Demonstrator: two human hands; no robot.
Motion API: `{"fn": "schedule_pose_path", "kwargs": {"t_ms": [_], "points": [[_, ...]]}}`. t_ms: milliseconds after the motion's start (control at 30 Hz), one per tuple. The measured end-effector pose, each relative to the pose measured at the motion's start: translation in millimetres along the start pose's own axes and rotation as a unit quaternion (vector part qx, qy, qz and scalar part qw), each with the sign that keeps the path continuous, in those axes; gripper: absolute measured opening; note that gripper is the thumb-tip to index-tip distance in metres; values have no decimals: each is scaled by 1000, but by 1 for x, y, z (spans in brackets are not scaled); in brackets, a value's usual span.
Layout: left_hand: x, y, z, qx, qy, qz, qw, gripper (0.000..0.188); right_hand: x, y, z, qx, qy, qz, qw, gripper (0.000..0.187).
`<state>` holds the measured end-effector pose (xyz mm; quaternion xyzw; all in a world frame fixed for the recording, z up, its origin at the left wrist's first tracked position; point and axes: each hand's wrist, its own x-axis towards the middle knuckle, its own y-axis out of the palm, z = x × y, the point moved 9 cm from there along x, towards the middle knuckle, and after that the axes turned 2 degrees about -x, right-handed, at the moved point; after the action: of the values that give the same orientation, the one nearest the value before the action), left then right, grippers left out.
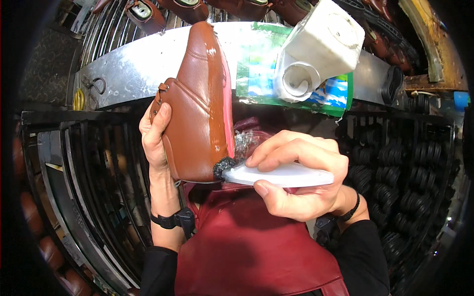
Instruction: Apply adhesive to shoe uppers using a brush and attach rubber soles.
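Note:
A brown leather ankle shoe [197,123] is raised in front of me, toe away and heel near, its underside turned right. Its lower edge looks wet and glossy, and a pink strip [228,103] runs along the sole side. My left hand [155,135] grips the shoe from the left by the laced opening, thumb on the upper. In my right hand [311,201] is a brush [281,175] with a white handle, pinched between thumb and fingers. The brush's dark bristles [223,168] touch the shoe's lower edge by the heel.
Beyond the shoe is a metal bench top [121,64]. On a green-edged printed sheet [261,59] stands a white plastic container [321,49] with a round opening. Several brown shoes [185,10] line the back. Racks flank me; the right rack holds stacked black pieces [390,182].

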<state>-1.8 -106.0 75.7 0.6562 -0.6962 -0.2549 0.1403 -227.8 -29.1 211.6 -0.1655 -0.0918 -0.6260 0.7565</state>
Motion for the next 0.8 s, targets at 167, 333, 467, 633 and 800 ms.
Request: {"fn": "schedule_pose_path", "kwargs": {"t_ms": [167, 333, 467, 633, 800], "points": [[-7, 24, 17, -229, -93, -13, 969, 46, 22, -11, 18, -12, -106, 34, 994, 28], [-10, 53, 21, -253, -95, -1, 963, 43, 55, -23, 10, 62, -117, 68, 989, 31], [-8, 28, -1, 384, 115, -18, 916, 39, 91, -39, -25, 75, -56, 102, 990, 35], [12, 34, 1, -189, -71, -70, 977, 48, 108, -49, -121, 299, 126, -140, 935, 21], [37, -45, -64, 82, 157, -155, 972, 40, 39, 21, -154, 394, 287, -233, 841, 26]]}}
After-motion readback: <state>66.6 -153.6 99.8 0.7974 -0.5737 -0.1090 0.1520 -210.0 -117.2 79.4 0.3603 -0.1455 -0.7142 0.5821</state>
